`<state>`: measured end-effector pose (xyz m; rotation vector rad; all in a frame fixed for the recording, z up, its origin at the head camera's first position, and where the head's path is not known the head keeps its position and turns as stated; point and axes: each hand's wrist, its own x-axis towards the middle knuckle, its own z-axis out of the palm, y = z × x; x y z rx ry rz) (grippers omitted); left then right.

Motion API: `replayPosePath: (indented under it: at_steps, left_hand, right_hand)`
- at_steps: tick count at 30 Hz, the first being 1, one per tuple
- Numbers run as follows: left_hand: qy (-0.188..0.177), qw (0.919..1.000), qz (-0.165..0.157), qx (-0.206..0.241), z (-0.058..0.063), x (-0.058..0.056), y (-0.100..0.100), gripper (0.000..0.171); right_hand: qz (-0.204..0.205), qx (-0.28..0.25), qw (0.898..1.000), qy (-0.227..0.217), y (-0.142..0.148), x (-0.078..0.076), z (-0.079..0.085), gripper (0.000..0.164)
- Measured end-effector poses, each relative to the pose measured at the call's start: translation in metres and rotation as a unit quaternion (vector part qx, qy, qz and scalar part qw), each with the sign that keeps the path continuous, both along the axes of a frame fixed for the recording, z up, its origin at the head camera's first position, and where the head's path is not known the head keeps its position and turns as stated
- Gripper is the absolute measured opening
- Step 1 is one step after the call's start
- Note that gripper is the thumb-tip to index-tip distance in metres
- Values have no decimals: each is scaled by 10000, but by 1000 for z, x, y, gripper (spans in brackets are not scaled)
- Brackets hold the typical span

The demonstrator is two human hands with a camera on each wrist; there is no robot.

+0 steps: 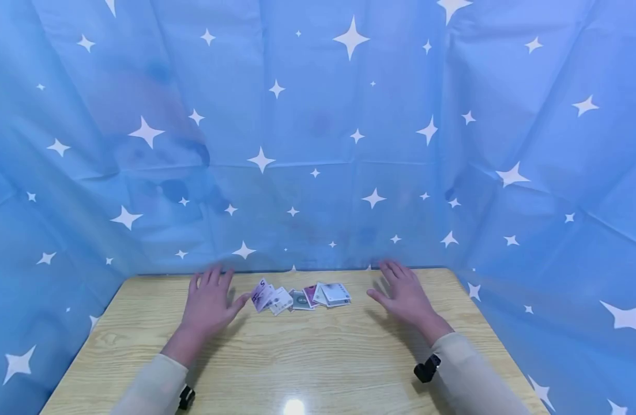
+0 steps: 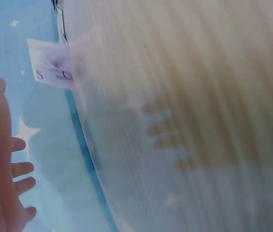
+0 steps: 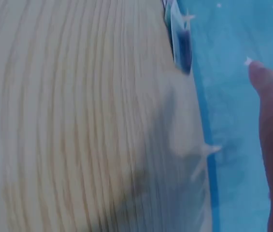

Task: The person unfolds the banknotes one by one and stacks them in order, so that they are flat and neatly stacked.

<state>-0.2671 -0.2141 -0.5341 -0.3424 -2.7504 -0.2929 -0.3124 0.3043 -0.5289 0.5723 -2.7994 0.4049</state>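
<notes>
Overlapping banknotes (image 1: 302,300) lie on the counter (image 1: 297,351) between left hand (image 1: 209,304) and right hand (image 1: 405,294). Both grips are released.

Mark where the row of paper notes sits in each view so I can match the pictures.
Head: the row of paper notes lies below the middle, between the left hand and right hand.
Left wrist: upper left; a purple end note shows clearest.
Right wrist: top edge, right of centre, cut off by the frame.
Shared landmark: the blue star-patterned sheet beyond the table edge.
</notes>
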Motion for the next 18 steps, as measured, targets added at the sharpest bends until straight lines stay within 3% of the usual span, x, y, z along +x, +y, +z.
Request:
replayPosePath:
  at_steps: [4,7,12,18]
  left_hand:
    - [273,9983,-254,444,4,-4,23,68]
    - [266,9945,-551,846,9,-9,47,58]
    - [-129,9843,-1025,1434,14,-19,90,47]
    - [-799,9762,-1154,1653,8,-35,130,45]
  right_hand:
    - [199,-437,9987,-174,-16,2,0,84]
    - [268,-752,9959,-428,-27,3,0,79]
    - [321,-1224,9876,-924,-46,4,3,71]
    - [391,-1436,9801,-1315,-58,-5,-1,71]
